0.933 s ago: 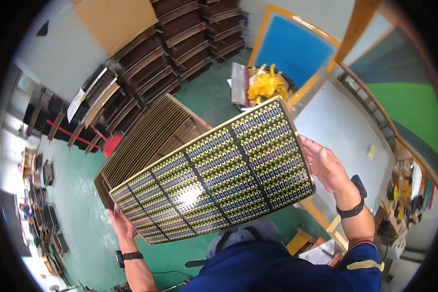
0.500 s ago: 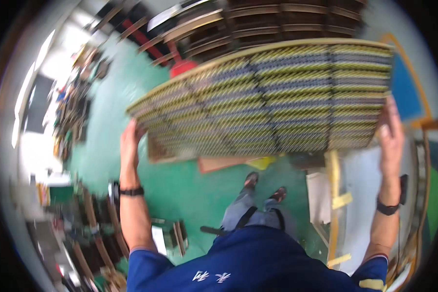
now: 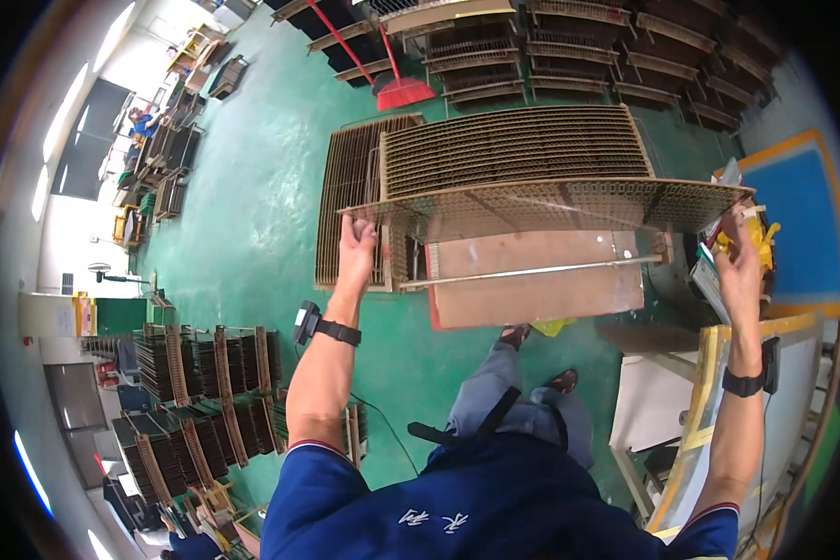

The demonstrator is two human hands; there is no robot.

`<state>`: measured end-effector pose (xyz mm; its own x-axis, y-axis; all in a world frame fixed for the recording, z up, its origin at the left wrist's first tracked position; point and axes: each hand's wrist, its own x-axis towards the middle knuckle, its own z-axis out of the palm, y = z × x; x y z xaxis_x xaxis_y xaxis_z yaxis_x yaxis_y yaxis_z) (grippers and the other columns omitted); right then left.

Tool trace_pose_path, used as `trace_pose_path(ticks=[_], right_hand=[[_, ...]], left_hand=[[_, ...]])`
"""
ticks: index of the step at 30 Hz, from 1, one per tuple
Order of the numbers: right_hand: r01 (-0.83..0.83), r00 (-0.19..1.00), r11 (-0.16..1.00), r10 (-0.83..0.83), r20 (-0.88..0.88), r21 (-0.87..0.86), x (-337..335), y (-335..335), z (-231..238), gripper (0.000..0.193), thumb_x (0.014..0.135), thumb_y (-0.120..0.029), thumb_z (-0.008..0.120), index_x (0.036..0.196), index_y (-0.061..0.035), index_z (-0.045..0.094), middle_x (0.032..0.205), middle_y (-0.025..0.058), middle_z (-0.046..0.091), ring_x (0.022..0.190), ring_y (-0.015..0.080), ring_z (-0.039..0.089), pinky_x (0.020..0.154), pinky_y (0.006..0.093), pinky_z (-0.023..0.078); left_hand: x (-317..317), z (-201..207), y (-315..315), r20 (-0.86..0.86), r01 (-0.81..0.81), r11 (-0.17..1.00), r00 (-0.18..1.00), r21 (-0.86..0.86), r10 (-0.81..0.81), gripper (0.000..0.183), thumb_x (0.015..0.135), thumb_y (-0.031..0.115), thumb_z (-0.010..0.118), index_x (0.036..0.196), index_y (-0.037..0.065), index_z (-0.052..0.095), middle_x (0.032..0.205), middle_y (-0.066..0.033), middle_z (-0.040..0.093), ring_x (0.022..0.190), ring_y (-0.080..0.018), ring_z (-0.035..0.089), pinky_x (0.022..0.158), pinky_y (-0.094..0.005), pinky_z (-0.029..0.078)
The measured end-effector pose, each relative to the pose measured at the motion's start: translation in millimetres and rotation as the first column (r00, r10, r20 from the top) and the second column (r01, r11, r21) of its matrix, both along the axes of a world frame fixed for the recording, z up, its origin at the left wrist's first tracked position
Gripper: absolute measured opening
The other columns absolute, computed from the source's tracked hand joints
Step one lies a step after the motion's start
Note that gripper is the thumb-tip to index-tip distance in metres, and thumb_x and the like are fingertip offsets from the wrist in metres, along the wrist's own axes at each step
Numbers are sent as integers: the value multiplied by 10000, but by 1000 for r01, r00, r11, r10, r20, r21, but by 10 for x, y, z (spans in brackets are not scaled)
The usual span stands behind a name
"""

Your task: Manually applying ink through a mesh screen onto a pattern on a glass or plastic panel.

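A long thin panel [image 3: 551, 207] with a fine grid of rows spans between my two hands, tilted so I see it at a shallow angle. My left hand [image 3: 357, 245] is closed on its left end, and my right hand [image 3: 739, 266] grips the right end. Just beyond the panel stands a slotted rack [image 3: 513, 149] with many thin parallel layers; the panel overlaps its near side. Whether the two touch I cannot tell. Below the panel lies a flat brown sheet [image 3: 532, 299], crossed by a metal bar [image 3: 523, 272].
Another slatted rack [image 3: 345, 187] adjoins on the left. More racks stand at the back [image 3: 569, 56] and lower left [image 3: 196, 364]. A red broom head [image 3: 403, 91] rests on the green floor. At right are a yellow-taped table [image 3: 761, 383] and a blue board [image 3: 784, 196]. A person [image 3: 140, 126] is far left.
The panel has come down and tilted from facing me broadly to a narrow slant. My left hand has moved right, and the rack beyond the panel has come into view.
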<state>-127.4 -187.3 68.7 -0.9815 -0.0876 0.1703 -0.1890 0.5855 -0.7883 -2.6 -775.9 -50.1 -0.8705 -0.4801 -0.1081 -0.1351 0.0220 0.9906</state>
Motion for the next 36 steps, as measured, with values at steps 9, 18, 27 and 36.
trace_pose_path(ticks=[9, 18, 27, 36], right_hand=[[-145, 982, 988, 149, 115, -49, -504, -84, -600, 812, 681, 101, 415, 1477, 2, 291, 1476, 207, 397, 1384, 301, 372, 1153, 377, 267], [-155, 951, 980, 183, 249, -127, -972, -74, -848, 843, 691, 145, 413, 1501, -9, 234, 1530, 159, 338, 1435, 233, 301, 1119, 386, 290], [-64, 971, 995, 79, 225, -73, -887, -203, -875, 756, 711, 102, 460, 1448, 47, 298, 1463, 221, 418, 1367, 275, 417, 1083, 353, 362], [-62, 933, 998, 46, 357, 33, -1043, -50, -1480, 728, 718, 51, 483, 1429, 58, 328, 1433, 249, 439, 1321, 314, 461, 1084, 365, 373]], left_hand=[[-61, -494, -240, 134, 26, 957, 991, -288, 13, 517, 942, 70, 540, 1402, -11, 317, 1227, -141, 560, 1189, -245, 523, 1017, -342, 418], [-17, -488, -58, 25, -86, 995, 996, -58, 88, 726, 915, -97, 424, 1517, -14, 27, 1438, -179, 351, 1348, -265, 392, 1127, -337, 312], [70, -500, -96, 26, -98, 995, 995, 1, 98, 723, 906, -109, 411, 1517, -16, 36, 1471, -193, 320, 1349, -265, 390, 1129, -332, 307], [50, -368, -81, 193, 91, 981, 980, -171, -57, 685, 856, -100, 411, 1498, -20, 188, 1483, -207, 341, 1358, -276, 382, 1124, -335, 307]])
